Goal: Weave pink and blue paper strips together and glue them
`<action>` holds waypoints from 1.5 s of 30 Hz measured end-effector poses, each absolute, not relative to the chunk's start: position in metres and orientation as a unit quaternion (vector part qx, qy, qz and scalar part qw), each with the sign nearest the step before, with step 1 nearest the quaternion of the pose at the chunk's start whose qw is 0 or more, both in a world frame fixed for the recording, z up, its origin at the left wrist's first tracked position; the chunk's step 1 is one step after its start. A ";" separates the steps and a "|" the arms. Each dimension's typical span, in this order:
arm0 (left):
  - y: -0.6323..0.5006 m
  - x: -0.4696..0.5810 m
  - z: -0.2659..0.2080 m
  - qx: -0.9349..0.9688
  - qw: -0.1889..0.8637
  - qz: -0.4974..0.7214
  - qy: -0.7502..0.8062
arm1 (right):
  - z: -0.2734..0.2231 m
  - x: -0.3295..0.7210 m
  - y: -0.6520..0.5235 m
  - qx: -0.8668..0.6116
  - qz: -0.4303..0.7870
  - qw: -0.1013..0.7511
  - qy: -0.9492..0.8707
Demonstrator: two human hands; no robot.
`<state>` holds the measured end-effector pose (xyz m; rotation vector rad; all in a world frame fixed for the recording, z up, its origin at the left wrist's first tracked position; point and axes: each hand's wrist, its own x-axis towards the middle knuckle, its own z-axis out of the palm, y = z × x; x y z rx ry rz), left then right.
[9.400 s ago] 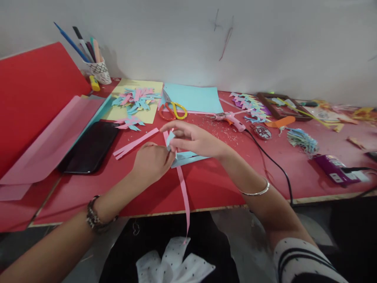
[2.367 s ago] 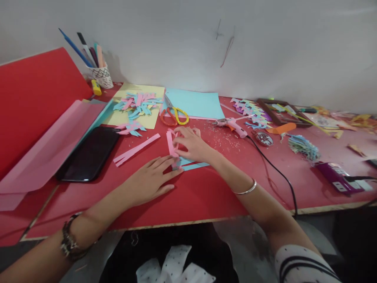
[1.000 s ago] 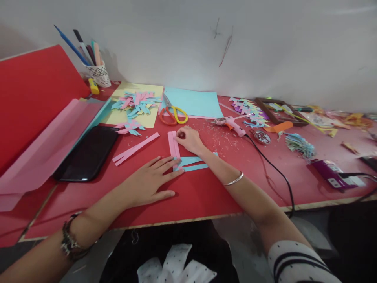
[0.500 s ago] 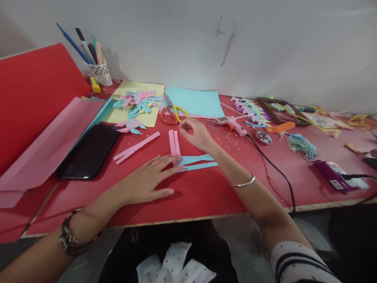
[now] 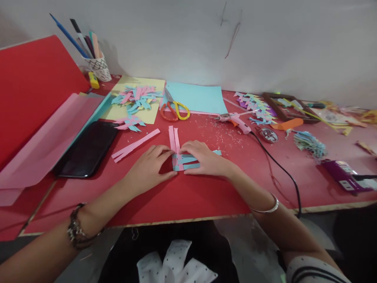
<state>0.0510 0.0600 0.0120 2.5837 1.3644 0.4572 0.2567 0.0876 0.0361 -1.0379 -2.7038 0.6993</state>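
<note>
Pink paper strips (image 5: 174,139) point away from me and cross blue paper strips (image 5: 191,166) that run to the right, forming a small woven corner on the red table. My left hand (image 5: 150,165) is at the left side of this weave, thumb and fingertips closed on its edge. From the right, my right hand (image 5: 204,159) curls over the blue strips, its fingertips and thumb gripping them close to the crossing. The blue ends stick out beyond the right hand. Another pair of pink strips (image 5: 136,145) lies flat to the left.
Scissors (image 5: 175,111) rest by a blue sheet (image 5: 200,97). A pink glue gun (image 5: 235,120) trails a black cord. Left are a phone (image 5: 88,149), cut strips (image 5: 138,98) and a pen cup (image 5: 100,67). A purple power strip (image 5: 343,177) sits at right.
My right hand has come down from above the table onto the blue strips. My left hand has gone from lying flat to gripping the weave's left edge. The view has shifted slightly.
</note>
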 end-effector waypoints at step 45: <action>0.061 0.053 0.013 0.881 0.059 0.157 0.443 | 0.034 0.251 0.083 -0.323 0.176 0.097 -0.925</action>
